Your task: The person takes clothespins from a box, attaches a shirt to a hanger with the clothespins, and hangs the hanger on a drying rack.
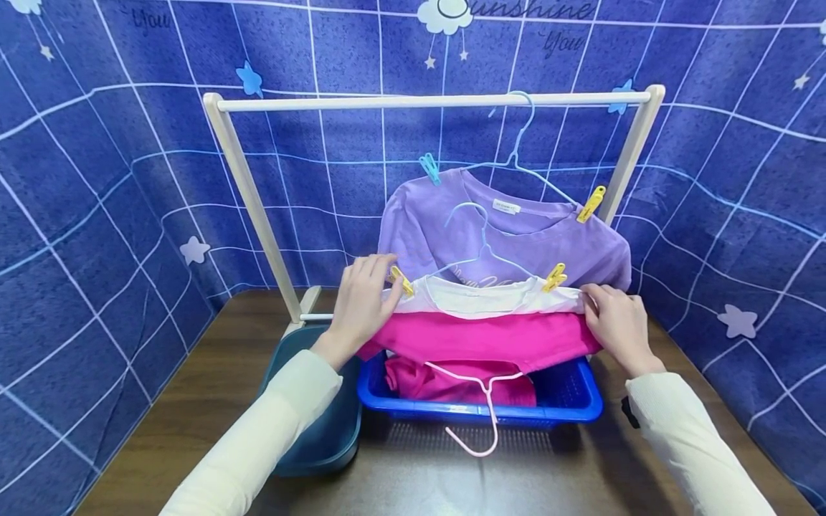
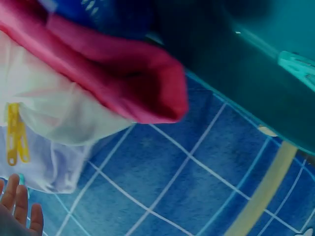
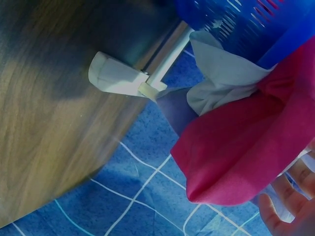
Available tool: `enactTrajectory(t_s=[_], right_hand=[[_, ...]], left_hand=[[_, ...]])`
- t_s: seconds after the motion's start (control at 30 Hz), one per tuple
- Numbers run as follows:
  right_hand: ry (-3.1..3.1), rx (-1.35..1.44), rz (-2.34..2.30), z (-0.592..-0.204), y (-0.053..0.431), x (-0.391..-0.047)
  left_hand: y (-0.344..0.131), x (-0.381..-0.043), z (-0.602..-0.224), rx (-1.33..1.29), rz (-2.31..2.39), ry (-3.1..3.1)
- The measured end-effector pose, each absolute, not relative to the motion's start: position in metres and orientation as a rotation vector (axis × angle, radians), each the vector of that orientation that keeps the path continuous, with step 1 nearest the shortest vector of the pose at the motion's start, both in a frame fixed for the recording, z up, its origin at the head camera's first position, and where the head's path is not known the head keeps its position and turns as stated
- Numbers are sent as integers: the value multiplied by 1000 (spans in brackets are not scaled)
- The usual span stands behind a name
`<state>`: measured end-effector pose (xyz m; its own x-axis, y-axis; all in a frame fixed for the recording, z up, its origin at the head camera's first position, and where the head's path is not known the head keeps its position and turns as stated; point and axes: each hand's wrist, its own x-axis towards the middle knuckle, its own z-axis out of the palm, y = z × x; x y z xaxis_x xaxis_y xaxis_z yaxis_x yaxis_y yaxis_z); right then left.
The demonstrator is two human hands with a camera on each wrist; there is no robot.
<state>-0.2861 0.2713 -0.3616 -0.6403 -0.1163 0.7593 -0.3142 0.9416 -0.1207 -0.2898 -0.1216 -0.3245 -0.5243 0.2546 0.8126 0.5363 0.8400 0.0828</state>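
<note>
A pink and white shirt point(image 1: 484, 333) hangs across a light-blue hanger point(image 1: 484, 240), its white neckline uppermost. Yellow clothespins point(image 1: 555, 277) clip both of its shoulders. My left hand point(image 1: 361, 297) is beside the left yellow clothespin point(image 1: 401, 281), fingers loosely extended; the left wrist view has these fingers point(image 2: 20, 204) apart from that clothespin point(image 2: 15, 135). At the other shoulder, my right hand point(image 1: 618, 322) pinches the white edge between thumb and fingers. The right wrist view has its fingers point(image 3: 290, 196) behind the pink cloth point(image 3: 236, 152).
Behind, a purple shirt point(image 1: 419, 222) hangs from a white rack point(image 1: 387, 102). A blue basket point(image 1: 477, 412) below holds pink clothing point(image 1: 452, 383), with a pink hanger point(image 1: 493, 423) over its front rim. A teal bin point(image 1: 316, 459) stands at left on the wooden table point(image 1: 213, 373).
</note>
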Motion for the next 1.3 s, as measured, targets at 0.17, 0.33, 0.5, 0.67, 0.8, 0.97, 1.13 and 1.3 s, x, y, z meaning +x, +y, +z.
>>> enactTrajectory(t_s=[0.17, 0.33, 0.5, 0.67, 0.8, 0.97, 1.13, 1.3], right_hand=[[-2267, 300, 306, -361, 270, -285], [-2271, 299, 303, -361, 271, -285], [-2285, 288, 302, -360, 272, -285], [-2291, 290, 306, -360, 271, -285], [-2287, 295, 305, -360, 271, -284], [-2278, 304, 293, -360, 271, -284], [-2278, 323, 281, -358, 271, -283], [-2295, 337, 280, -356, 272, -281]], left_hand=[[-135, -290, -335, -533, -427, -2179], [-142, -288, -344, -504, -419, -2253], [-145, -288, -353, -495, -388, -2334], [-149, -289, -358, -480, -359, -2443], [-152, -291, -362, -467, -320, -2505], [-154, -294, -363, -473, -330, -2499], [-155, -295, -362, -470, -389, -2498], [-156, -297, -362, -466, -431, -2478]])
